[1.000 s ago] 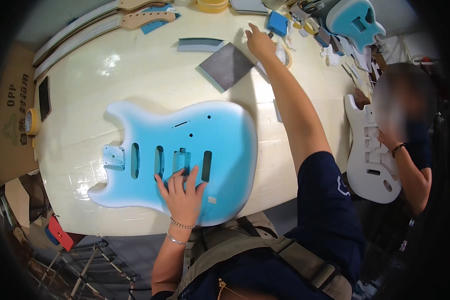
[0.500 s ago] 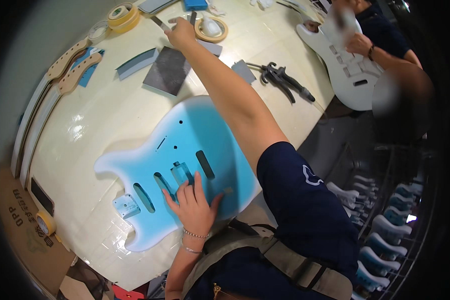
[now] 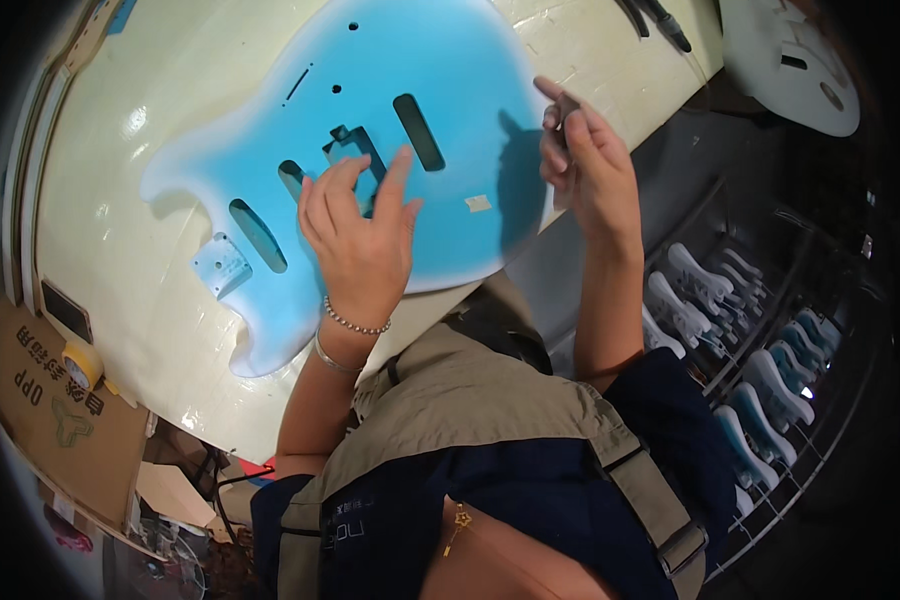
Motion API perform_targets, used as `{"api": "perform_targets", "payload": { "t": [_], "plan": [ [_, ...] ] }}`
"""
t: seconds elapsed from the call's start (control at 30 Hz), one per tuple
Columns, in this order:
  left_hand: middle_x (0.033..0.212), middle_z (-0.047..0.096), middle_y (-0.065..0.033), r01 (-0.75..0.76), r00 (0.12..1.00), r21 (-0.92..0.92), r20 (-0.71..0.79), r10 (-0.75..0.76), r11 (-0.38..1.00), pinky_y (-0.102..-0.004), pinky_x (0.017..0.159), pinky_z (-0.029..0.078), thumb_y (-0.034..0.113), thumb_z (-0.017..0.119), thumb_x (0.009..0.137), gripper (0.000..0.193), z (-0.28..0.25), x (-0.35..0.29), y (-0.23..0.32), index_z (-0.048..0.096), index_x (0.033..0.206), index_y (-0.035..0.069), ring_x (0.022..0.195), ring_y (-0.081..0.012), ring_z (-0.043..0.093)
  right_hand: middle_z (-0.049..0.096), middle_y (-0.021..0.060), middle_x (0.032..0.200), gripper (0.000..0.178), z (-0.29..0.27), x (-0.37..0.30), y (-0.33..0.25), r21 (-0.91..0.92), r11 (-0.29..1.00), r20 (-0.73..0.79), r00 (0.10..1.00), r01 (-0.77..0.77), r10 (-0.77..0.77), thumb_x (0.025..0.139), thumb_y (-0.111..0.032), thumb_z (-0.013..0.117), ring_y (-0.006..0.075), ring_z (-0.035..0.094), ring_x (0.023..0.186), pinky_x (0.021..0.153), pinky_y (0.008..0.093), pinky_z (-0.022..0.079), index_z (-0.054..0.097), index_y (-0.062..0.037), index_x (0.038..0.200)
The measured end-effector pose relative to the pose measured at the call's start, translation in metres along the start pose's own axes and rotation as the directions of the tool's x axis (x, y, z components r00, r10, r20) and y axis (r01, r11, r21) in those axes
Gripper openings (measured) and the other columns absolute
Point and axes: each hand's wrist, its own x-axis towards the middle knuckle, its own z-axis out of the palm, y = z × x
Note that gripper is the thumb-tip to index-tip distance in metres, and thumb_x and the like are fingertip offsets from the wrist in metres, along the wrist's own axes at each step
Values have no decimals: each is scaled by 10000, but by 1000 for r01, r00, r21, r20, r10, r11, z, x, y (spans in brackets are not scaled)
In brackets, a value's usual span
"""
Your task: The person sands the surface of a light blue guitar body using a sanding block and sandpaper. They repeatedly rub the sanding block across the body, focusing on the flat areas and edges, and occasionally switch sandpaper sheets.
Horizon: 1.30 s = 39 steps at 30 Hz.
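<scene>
A light-blue electric guitar body (image 3: pixel 445 225) with whitish faded edges lies flat on the table, its cutouts facing up. My left hand (image 3: pixel 355 225) rests on it with fingers spread, over the middle cavity and partly hiding it. Just off the body's right edge, my right hand (image 3: pixel 600 170) is raised and closed around a small flat grey strip (image 3: pixel 567 115). Fingers cover most of that strip, so its exact kind is hidden. A small pale patch (image 3: pixel 478 203) sits on the blue surface between the two hands.
The cream tabletop (image 3: pixel 135 230) carries guitar necks (image 3: pixel 30 170) along its left edge. A yellow tape roll (image 3: pixel 83 364) is by a cardboard box (image 3: pixel 55 420). Another pale guitar body (image 3: pixel 795 75) shows at upper right. A wire rack (image 3: pixel 760 400) with several bodies stands at right.
My right hand has come back from the tools at the table's far side to the body's right edge, bringing a grey strip. My left hand stays on the body. The view has shifted nearer.
</scene>
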Motion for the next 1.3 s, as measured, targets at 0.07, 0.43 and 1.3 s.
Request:
{"api": "perform_targets", "payload": {
  "t": [0.07, 0.43, 1.3],
  "plan": [
    [1418, 398, -100, -108, 981, 6, 162, 106, 994, -566, 1106, 160, 292, 694, 820, 484, -5, -3, 11, 595, 1290, 350, 1311, -322, 351, 488, 19, 890, 407, 1, -24, 16, -257, 958, -125, 987, -128, 98, 1010, -138, 467, 92, 455, 690, 579, 233, 417, 446, 39, 1376],
    [1544, 246, -194, 4, 984, 182, 176, -36, 983, -695, 1066, 26, 487, 639, 842, 854, -4, -28, 8, 327, 1469, -2, 1407, -404, 227, 619, 54, 713, 145, 25, -46, 60, -863, 425, 4, 843, 275, -538, 728, -30, 759, 225, 568, 678, 603, 325, 447, 706, -73, 856],
    [1536, 280, -139, -17, 929, 301, 357, -96, 953, -709, 1050, 71, 603, 414, 931, 804, -9, -33, 8, 337, 1465, 7, 1415, -398, 179, 523, 23, 672, 192, 6, -3, 51, -798, 163, 420, 729, 580, -540, 632, -12, 729, 214, 509, 642, 545, 326, 424, 694, -98, 800]
  ]
}}
